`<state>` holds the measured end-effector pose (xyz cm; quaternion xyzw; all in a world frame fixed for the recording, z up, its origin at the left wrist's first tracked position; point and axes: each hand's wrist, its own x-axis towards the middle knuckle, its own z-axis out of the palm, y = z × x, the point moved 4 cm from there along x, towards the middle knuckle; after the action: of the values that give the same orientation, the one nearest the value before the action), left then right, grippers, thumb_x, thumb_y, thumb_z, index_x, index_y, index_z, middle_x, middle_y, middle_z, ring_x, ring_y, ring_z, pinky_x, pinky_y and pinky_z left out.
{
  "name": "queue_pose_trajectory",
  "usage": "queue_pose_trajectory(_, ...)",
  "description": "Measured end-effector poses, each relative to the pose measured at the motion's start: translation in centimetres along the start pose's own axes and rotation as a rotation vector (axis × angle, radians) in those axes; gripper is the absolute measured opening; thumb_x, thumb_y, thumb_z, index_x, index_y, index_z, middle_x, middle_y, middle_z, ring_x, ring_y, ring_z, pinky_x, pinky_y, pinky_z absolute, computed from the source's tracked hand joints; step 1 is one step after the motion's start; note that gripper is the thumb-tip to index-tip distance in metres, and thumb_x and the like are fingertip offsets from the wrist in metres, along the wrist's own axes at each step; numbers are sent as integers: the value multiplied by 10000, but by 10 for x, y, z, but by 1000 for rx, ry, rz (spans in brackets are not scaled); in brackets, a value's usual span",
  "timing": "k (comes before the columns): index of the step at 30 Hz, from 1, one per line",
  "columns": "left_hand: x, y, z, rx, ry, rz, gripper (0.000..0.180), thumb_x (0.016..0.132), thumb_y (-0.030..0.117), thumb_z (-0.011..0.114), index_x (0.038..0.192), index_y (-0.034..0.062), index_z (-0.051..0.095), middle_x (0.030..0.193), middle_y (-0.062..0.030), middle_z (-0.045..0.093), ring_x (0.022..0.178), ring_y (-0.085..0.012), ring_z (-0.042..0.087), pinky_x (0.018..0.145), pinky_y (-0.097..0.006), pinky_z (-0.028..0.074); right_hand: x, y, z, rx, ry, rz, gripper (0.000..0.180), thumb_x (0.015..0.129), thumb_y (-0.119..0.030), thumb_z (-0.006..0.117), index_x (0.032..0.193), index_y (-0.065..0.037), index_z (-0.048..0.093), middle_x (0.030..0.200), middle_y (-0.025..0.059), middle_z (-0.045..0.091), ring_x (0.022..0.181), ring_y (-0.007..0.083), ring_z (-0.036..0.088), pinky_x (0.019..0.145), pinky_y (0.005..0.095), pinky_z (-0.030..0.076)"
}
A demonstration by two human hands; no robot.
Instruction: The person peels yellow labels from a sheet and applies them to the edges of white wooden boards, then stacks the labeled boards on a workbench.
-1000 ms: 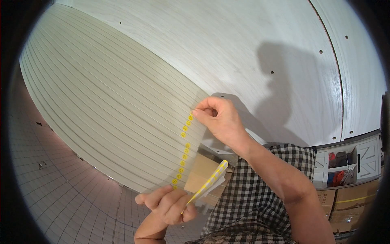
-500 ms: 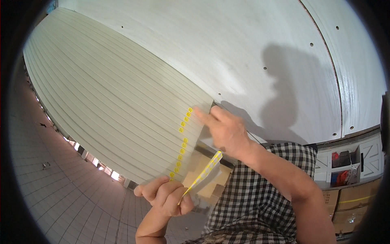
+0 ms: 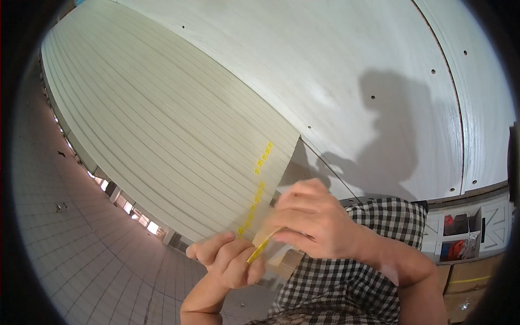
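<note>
Beyond the right long edge of a pale ribbed stack [image 3: 162,114] spread white boards [image 3: 292,59] dotted with small dark holes [image 3: 373,97]. Just off the stack's near end is the blurred right hand [image 3: 319,219]; I cannot tell whether its grip is pressed together. By the near left corner, the left hand [image 3: 230,262] pinches in its grip a yellow sticker strip [image 3: 260,251] slanting toward the right hand. Small yellow stickers [image 3: 264,157] line the stack just inside its near end.
</note>
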<state>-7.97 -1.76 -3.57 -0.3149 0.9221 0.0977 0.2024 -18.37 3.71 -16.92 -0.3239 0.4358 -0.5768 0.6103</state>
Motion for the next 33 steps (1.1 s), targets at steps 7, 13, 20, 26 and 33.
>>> queue_pose_trajectory(7, 4, 2, -3, 18, -75, -1, 156, 811, 267, 511, 702, 155, 516, 754, 39, 577, 886, -205, 465, 788, -363, 299, -1, -29, -5, -186, 31, -190, 212, 595, -126, 665, 800, -73, 670, 809, -23, 584, 764, 161, 525, 633, 261, 390)
queue_pose_trajectory(13, 2, 1, 0, -3, -33, -35, 43, 701, 236, 567, 721, 198, 569, 737, 90, 584, 867, -147, 479, 788, -369, 214, -3, -32, -2, -342, 81, -338, 101, 688, -143, 634, 721, -76, 567, 754, -8, 506, 693, 158, 479, 588, 274, 412)
queue_pose_trajectory(20, 4, 5, -6, 13, -70, -23, 68, 724, 235, 540, 690, 175, 541, 715, 58, 567, 867, -182, 479, 793, -364, 256, 18, 77, -12, 570, 200, 688, 104, 843, -99, 581, 815, 1, 569, 742, 49, 567, 679, 105, 516, 611, 263, 432)
queue_pose_trajectory(26, 3, 6, -3, 23, -99, -5, 133, 771, 245, 521, 671, 157, 518, 686, 37, 553, 876, -207, 464, 786, -362, 293, 31, 103, -2, 359, 214, 725, 130, 848, -133, 600, 839, -5, 588, 714, -22, 541, 653, 46, 471, 584, 221, 392)
queue_pose_trajectory(33, 4, 5, -4, 21, -110, 12, 124, 776, 244, 527, 674, 173, 520, 686, 48, 549, 880, -198, 459, 792, -362, 285, 36, 109, 0, 389, 172, 741, 152, 841, -143, 616, 870, 5, 629, 759, 2, 594, 688, 60, 507, 626, 232, 425)
